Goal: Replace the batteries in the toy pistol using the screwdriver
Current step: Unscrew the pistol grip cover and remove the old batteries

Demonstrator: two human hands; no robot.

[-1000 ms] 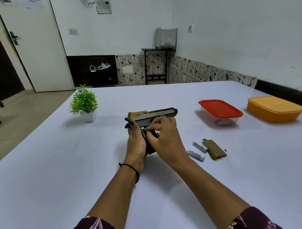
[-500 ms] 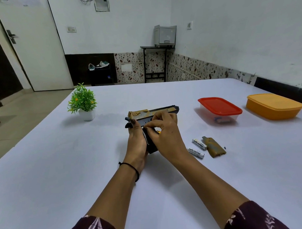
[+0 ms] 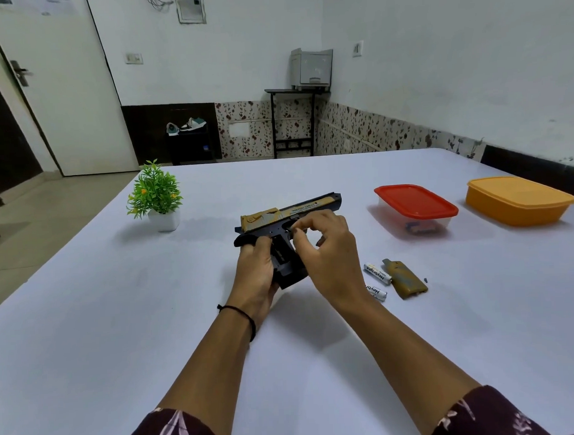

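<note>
1. Now my right hand [image 3: 332, 258] has lifted off the handle it covered a moment ago, so the open battery slot [image 3: 278, 253] shows as a dark hollow.
2. Its thumb and forefinger sit close together against the black frame by the trigger. I cannot tell whether they pinch anything.
3. My left hand [image 3: 255, 273] grips the handle of the toy pistol [image 3: 292, 214] from the left, as before, with the thumb laid on the back edge.
4. The toy pistol is at the middle of the white table [image 3: 120, 320], barrel pointing right, with a tan lettered top over a black frame.
5. Two batteries [image 3: 375, 274] lie on the table just right of my right wrist, touching the tan cover [image 3: 405, 278], with a tiny dark screw [image 3: 426, 280] near it.
</note>
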